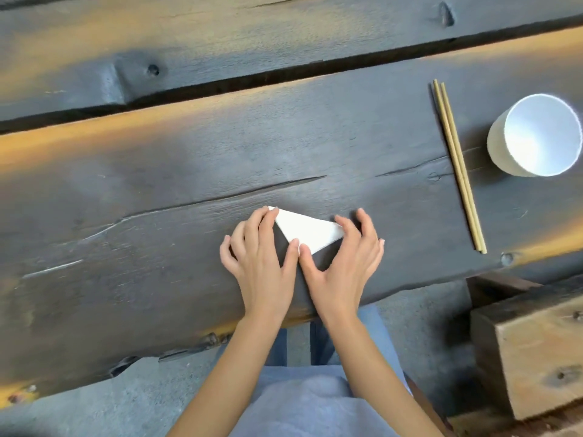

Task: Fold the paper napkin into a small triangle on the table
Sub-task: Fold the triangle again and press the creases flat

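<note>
Napkin (307, 230), already a small white triangle, lies flat on the dark plank worktop (157, 190), pinned between both hands in the head view. Fingers (268, 222) of the left hand (262, 263) are spread and laid down over the triangle's far-left corner, while that hand's thumb meets the right thumb at the near point of the paper; this looks like pressing, meant to hold the layers from springing up and to sharpen the creases. Right hand (344, 263) arches over the right-hand corner, its fingers apart and slightly curled, tips touching down at the paper's edge rather than closing around anything. Neither hand grips the napkin; both bear on it from above. By the shape, the folding seems nearly done, with only the flattening in hand. Well off to the right of the right fingers, a pair of chopsticks (457, 165) lies on the worktop, and beyond them stands a white cup (536, 137), both clear of the work.
</note>
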